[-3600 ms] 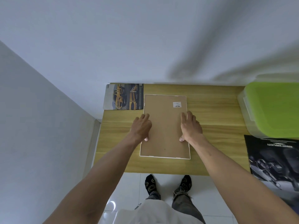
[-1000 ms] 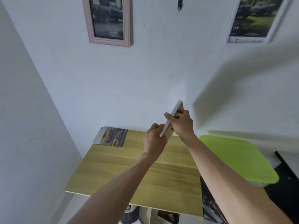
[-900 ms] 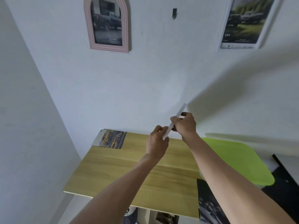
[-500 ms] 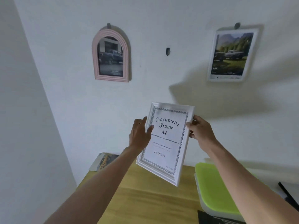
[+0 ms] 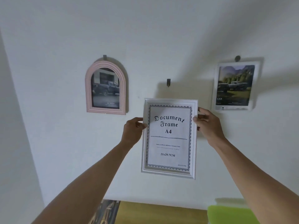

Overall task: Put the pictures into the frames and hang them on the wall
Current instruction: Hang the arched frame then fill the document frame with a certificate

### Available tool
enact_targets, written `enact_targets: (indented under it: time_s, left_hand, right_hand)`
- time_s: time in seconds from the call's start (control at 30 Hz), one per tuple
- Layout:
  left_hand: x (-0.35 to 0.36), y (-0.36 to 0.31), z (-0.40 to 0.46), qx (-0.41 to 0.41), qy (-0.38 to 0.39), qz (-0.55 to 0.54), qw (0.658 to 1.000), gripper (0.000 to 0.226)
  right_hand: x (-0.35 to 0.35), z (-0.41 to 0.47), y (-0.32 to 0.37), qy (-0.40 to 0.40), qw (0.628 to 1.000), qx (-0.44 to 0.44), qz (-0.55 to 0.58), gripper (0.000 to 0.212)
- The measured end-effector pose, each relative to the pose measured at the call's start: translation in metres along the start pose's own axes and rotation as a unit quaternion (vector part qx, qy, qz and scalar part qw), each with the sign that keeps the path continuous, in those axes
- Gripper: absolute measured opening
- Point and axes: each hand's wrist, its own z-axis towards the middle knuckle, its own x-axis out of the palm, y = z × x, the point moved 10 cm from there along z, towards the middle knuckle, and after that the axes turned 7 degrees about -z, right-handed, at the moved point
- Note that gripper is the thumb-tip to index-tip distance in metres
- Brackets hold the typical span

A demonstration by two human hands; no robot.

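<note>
Both hands' grip [image 5: 169, 125] clamps white frame [image 5: 169, 171] edges (below hook [image 5: 168, 82]).

White frame [image 5: 169, 172] glossy moulded; wall [image 5: 64, 143] matt; table [image 5: 161, 214] wood.

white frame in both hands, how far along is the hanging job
Done: the pink arched frame and the white landscape frame hang on the wall with pictures. In hand: the left hand and right hand hold the white frame just below the bare hook. Left: hooking it on; it shows only its "Document Frame A4" insert.
</note>
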Motion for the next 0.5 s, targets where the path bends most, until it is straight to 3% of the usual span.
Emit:
enact_targets:
  time_s: [0.17,0.5]
  left_hand:
    - [-0.004,-0.011,0.053,0.010,0.007,0.009,1.000,0.018]
    - [0.008,-0.019,0.102,0.019,0.005,0.008,1.000,0.012]
  right_hand:
    - [0.018,0.036,0.020,-0.026,0.994,-0.059,-0.093,0.025]
    - [0.029,0.083,0.032,-0.072,0.989,-0.068,-0.109,0.034]
